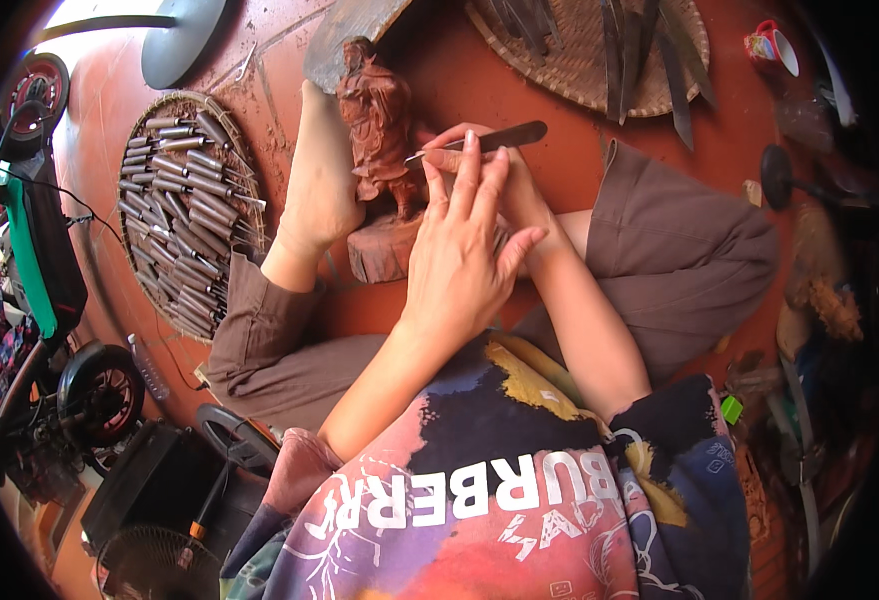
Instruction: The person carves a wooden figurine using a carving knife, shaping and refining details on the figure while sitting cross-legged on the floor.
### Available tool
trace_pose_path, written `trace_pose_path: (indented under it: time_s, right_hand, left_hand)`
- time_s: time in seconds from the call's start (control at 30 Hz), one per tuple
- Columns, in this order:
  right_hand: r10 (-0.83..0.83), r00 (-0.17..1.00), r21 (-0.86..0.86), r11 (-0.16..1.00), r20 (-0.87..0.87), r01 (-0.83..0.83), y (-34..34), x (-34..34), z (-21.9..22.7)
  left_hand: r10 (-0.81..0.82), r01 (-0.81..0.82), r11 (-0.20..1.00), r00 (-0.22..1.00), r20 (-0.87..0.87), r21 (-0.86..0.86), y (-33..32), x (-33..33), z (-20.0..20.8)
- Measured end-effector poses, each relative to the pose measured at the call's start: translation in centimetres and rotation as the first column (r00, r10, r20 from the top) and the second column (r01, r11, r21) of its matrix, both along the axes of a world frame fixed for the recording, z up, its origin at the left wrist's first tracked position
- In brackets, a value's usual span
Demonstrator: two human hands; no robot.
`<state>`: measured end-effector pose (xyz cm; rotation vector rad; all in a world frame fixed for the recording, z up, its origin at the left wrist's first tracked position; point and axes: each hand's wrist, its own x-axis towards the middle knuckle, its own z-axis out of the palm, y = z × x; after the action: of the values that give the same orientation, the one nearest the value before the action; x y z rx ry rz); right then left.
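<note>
Red tiled floor [449, 75], cluttered all round. Far left: green-and-black scooter [31, 245], then round basket [241, 155] packed with short brown tools [199, 187]. Next, bare foot [324, 175] close beside carved wooden figure [375, 120], upright on its block [377, 250], directly left of the grip, long axis standing tall. Left hand [462, 240] nearer, fingers laid over thin carving tool [515, 136], thumb held off. Right hand [522, 192] behind, pinched on same tool, roughly crosswise to figure, tip at its side; can't tell if touching. Right: woven tray [571, 82] with dark blades [675, 85]; red cup [774, 48].
</note>
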<state>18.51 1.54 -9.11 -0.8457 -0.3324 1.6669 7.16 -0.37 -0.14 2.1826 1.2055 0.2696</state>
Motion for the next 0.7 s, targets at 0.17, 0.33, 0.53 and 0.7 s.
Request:
trace_pose_path:
  time_s: [0.17, 0.33, 0.53, 0.7]
  right_hand:
    - [-0.080, 0.990, 0.039, 0.996, 0.120, 0.076, 0.1, -0.7, -0.2]
    - [0.047, 0.990, 0.025, 0.998, 0.136, -0.051, 0.6, -0.8, 1.0]
    - [-0.107, 0.960, 0.092, 0.992, 0.260, 0.086, 0.3, -1.2, 0.9]
    - [-0.073, 0.997, 0.029, 0.997, -0.014, 0.073, 0.4, -0.9, 0.7]
  left_hand:
    - [0.012, -0.009, 0.996, 1.000, 0.025, -0.094, 1.1, 0.3, -0.2]
    - [0.014, -0.013, 1.000, 1.000, 0.024, -0.029, 0.1, -0.9, 1.2]
    - [0.013, -0.012, 0.999, 0.999, 0.033, -0.041, 0.3, -0.3, 1.0]
    - [-0.018, 0.022, 0.997, 0.998, 0.056, -0.071, 0.8, -0.7, 0.7]
